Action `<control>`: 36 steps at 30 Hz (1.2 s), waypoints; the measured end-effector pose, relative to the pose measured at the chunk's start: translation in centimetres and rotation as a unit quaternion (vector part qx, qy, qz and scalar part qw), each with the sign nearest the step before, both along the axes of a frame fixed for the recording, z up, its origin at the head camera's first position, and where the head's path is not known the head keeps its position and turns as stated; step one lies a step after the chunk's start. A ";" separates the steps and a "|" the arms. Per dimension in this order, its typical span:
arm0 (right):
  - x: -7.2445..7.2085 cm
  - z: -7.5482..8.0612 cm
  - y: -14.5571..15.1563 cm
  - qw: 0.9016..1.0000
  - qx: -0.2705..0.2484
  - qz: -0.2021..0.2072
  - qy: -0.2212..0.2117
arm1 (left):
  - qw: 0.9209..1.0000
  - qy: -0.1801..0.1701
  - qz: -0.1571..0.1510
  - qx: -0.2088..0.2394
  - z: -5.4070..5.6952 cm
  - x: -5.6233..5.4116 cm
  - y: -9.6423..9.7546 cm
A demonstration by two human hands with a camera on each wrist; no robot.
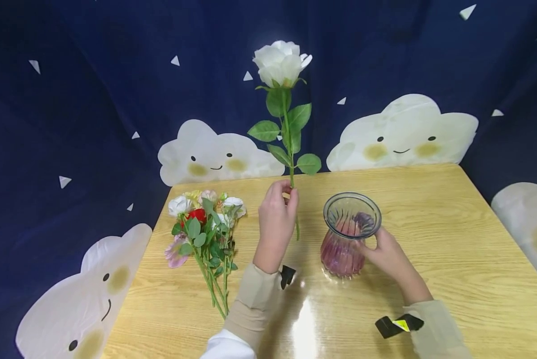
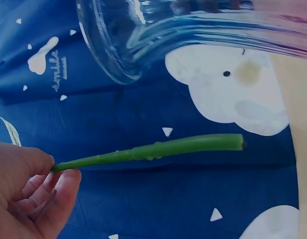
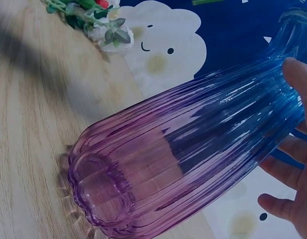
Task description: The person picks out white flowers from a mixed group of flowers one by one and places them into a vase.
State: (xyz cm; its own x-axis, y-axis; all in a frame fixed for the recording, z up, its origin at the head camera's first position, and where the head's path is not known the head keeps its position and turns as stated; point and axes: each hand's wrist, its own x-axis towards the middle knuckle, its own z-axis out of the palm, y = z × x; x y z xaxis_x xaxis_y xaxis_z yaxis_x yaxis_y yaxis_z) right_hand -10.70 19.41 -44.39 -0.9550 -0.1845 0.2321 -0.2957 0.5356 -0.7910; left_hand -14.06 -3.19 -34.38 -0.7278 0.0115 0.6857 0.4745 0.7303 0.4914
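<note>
A white rose [image 1: 282,65] with green leaves stands upright in the air, its bloom high against the backdrop. Low on its stem [image 2: 183,147], my left hand [image 1: 277,214] pinches it between thumb and fingers, and the cut end sticks out below the hand. Just to the right is a ribbed glass vase [image 1: 343,252], pink-purple at the base and bluish toward its flared rim. My right hand [image 1: 387,254] holds the vase round its neck, with the thumb [image 3: 299,82] on the near side and fingers behind. The vase's base rests on the table; the stem is outside it.
On the left of the wooden table [image 1: 452,239] lies a bunch of flowers [image 1: 210,234] in white, red, pink and yellow, stems toward me. A dark blue curtain [image 1: 115,75] with white triangles and smiling clouds [image 1: 403,132] hangs behind and at the sides.
</note>
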 end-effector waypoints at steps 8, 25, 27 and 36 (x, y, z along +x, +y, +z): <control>0.0 0.1 -0.1 1.000 0.003 -0.001 -0.005 | 0.997 0.062 -0.028 0.047 1.1 0.3 0.4; 0.2 0.1 -0.1 1.000 0.001 0.000 -0.011 | 0.968 0.201 -0.069 0.132 4.0 1.1 2.1; 0.3 0.1 -0.1 1.000 0.001 -0.001 -0.016 | 0.967 0.199 -0.090 0.133 4.2 1.3 2.5; 0.1 -0.1 0.0 1.000 -0.004 0.002 -0.009 | 0.967 0.170 -0.158 0.106 3.7 1.7 4.6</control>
State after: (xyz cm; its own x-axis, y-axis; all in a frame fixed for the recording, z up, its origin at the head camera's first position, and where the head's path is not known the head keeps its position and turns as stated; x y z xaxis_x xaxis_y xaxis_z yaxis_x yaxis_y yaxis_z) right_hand -10.59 19.36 -44.45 -0.9581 -0.1864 0.2173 -0.2843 0.5273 -0.8007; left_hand -12.37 1.44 -30.67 -0.4423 0.0300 0.8963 0.8182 0.4228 0.3896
